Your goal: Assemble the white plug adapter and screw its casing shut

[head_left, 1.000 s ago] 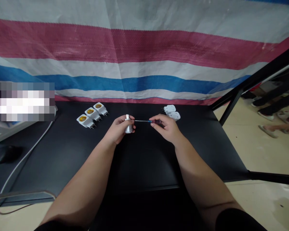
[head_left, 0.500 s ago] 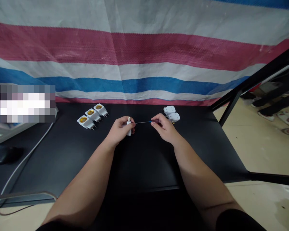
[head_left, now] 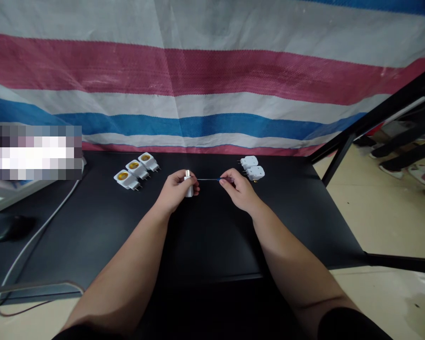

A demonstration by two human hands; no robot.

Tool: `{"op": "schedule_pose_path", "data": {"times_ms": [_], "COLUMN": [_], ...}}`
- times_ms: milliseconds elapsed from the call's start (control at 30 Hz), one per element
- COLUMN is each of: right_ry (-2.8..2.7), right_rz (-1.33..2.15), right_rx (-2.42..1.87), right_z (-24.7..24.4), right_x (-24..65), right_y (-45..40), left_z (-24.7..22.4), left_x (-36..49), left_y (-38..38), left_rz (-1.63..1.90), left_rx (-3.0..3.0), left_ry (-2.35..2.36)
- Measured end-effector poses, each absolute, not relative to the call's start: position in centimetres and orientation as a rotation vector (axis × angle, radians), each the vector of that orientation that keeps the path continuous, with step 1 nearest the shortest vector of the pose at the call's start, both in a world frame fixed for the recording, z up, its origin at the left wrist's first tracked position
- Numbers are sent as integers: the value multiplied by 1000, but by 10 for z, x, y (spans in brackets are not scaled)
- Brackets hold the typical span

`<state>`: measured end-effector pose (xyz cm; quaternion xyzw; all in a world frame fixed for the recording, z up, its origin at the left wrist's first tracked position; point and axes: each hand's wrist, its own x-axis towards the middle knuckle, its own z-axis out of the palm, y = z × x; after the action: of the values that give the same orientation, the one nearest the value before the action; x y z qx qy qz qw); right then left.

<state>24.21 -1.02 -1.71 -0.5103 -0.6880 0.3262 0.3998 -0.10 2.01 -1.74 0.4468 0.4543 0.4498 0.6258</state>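
Note:
A white plug adapter (head_left: 189, 191) is gripped in my left hand (head_left: 175, 190), its metal prongs pointing up between thumb and fingers. Fingers of my right hand (head_left: 239, 188) are closed round the handle of a thin screwdriver (head_left: 208, 179). Its shaft points left and its tip reaches the adapter's side at my left fingertips; the exact contact point is hidden. Three white adapters with round gold sockets (head_left: 133, 166) lie in a slanting row left of my hands. Two white adapters (head_left: 256, 172) lie face down just beyond my right hand.
The black table (head_left: 212, 236) ends at a striped sheet (head_left: 212, 71). At the left are a black mouse (head_left: 11, 228), a white cable (head_left: 51, 218) and a blurred-out screen (head_left: 31, 153). A black metal frame (head_left: 343, 153) stands right; a person's legs (head_left: 400, 153) show beyond it.
My right hand and the screwdriver have shifted slightly left, and the shaft is now more level. The adapter in my left hand has moved a little left and up.

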Motion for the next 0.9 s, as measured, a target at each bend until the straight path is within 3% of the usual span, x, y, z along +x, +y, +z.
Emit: {"op": "schedule_pose_path", "data": {"times_ms": [167,467,733,900], "right_ry": [-1646,-1659,-1569,-1649], "right_rz": [707,900,885,902], "right_rx": [-1368,-1244,-1495,-1315], "right_z": [-16,-22,-25,-24], "right_x": [234,241,231,237], "right_y": [-12,-8,-9,-10], "left_z": [-16,-13,-15,-16], "left_x": [-1,-2,-1,-4], "left_y": [19,18,18,19], "left_rz": [1011,990,999,1012], "left_rx": [1048,1078,1047,1105], "left_ry": [1033,1068,1011,1047]}}
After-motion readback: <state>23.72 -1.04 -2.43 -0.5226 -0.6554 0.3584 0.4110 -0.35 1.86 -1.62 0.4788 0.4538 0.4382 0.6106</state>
